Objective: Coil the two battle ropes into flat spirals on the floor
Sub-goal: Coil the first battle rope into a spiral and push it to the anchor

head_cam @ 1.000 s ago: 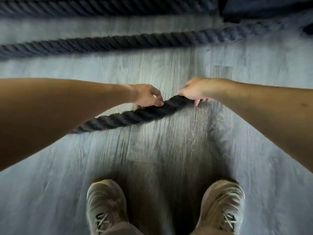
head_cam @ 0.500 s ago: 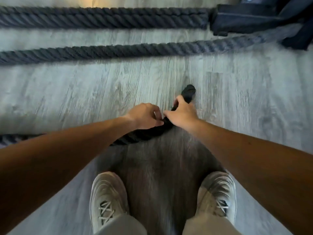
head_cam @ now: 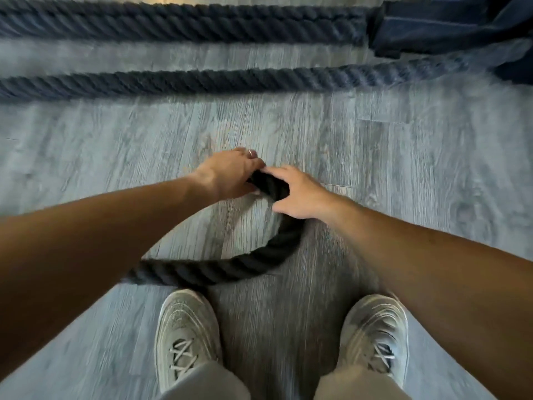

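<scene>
A grey wood-grain plank floor (head_cam: 403,168) fills the view. Two thick dark twisted rope lengths (head_cam: 184,80) lie far across it, long axes running left to right, toward a dark blue bag (head_cam: 450,27) at far right. Nearer, a thick black twisted battle rope (head_cam: 230,268) lies on the floor, running from the left and curving round to the far side, its end pointing far-left between the hands. The left hand (head_cam: 230,176) curls over that end. The right hand (head_cam: 300,194) presses on the bend with straightish fingers. Two grey laced sneakers (head_cam: 186,339) stand nearest.
</scene>
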Action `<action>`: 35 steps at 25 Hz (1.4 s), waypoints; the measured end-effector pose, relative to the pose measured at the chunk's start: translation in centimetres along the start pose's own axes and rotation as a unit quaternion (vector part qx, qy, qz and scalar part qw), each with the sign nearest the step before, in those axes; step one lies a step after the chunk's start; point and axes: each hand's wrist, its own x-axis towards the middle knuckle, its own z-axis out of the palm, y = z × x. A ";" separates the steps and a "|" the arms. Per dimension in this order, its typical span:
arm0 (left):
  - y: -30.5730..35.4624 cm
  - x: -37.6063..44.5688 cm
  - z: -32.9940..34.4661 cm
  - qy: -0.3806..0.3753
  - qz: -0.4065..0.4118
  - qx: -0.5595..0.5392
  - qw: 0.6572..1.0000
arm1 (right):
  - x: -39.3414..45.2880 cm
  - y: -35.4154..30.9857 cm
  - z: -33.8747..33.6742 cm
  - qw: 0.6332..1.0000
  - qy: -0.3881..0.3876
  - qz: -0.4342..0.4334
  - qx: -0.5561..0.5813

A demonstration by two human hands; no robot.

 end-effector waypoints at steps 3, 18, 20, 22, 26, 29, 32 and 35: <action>1.8 0.1 0.9 0.046 -0.017 0.010 0.999 | -2.6 1.3 -0.7 0.995 0.081 0.051 0.011; 9.6 -4.0 5.1 0.069 -0.301 -0.424 0.851 | -3.9 4.5 -1.7 0.964 0.256 0.061 -0.020; 10.2 -3.3 5.2 0.046 -0.304 -0.453 0.837 | -4.5 5.1 -1.2 0.958 0.281 0.062 0.012; 10.1 -2.8 4.9 0.030 -0.303 -0.443 0.843 | -5.9 5.3 1.2 0.963 0.252 0.085 0.041; 10.1 -2.7 4.4 0.021 -0.301 -0.429 0.852 | -8.8 5.4 5.7 0.973 0.215 0.071 -0.048; 9.3 -2.6 4.0 0.001 -0.303 -0.428 0.852 | -8.5 4.7 6.1 0.969 0.204 0.111 -0.083; 7.9 -1.8 3.1 -0.023 -0.290 -0.465 0.836 | -7.8 4.0 6.4 0.962 0.227 0.121 -0.088; 5.8 -0.5 1.4 -0.054 -0.265 -0.441 0.856 | -8.0 4.4 6.4 0.961 0.250 0.097 -0.071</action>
